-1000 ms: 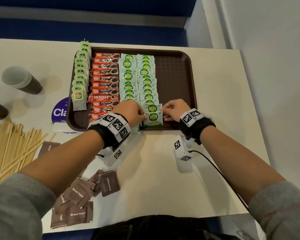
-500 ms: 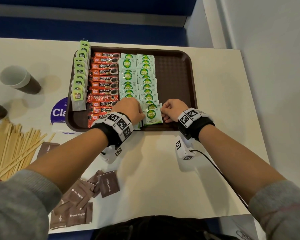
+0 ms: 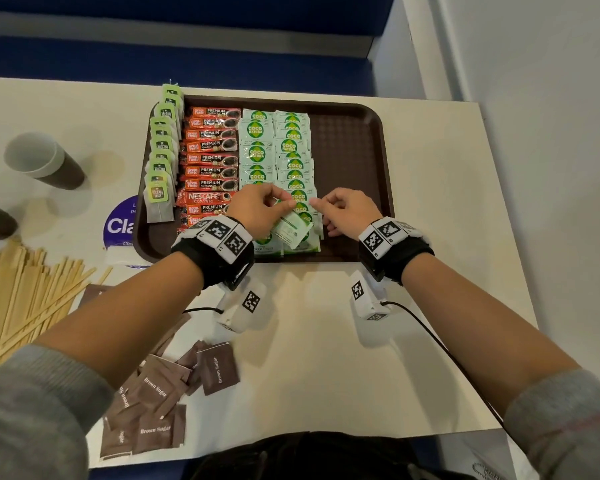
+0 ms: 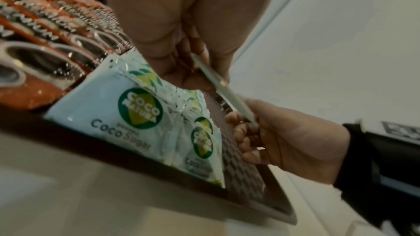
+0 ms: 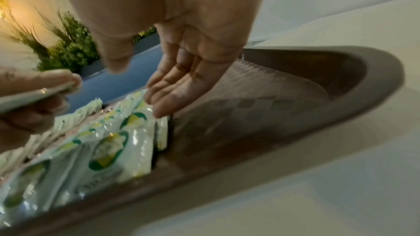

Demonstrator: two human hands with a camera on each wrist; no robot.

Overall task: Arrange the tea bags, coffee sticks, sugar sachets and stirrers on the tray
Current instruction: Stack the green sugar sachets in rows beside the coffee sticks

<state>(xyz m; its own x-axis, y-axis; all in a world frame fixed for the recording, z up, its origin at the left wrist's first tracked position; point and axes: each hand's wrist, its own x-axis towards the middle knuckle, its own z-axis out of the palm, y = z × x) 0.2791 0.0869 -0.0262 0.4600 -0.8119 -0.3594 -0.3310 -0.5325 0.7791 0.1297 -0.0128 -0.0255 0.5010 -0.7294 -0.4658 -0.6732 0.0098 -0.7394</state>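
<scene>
A brown tray (image 3: 387,168) holds a column of green-tagged tea bags (image 3: 160,161), a column of red coffee sticks (image 3: 212,157) and two rows of pale green Coco sugar sachets (image 3: 278,150). My left hand (image 3: 284,202) pinches one Coco sachet (image 3: 291,228), lifted and tilted over the near end of the rows, edge-on in the left wrist view (image 4: 218,85). My right hand (image 3: 321,209) hovers beside it with relaxed fingers (image 5: 163,103) over the right row and holds nothing. Brown sugar sachets (image 3: 160,403) and wooden stirrers (image 3: 25,299) lie on the table at the left.
Two paper cups (image 3: 45,161) lie at the far left of the white table (image 3: 447,237). A blue-labelled white packet (image 3: 118,230) pokes out from under the tray's left edge. The tray's right third (image 3: 347,150) is bare. A wall stands on the right.
Both hands were on a sachet at the near end of the right row. My left hand has since lifted and tilted it, and my right hand has let go.
</scene>
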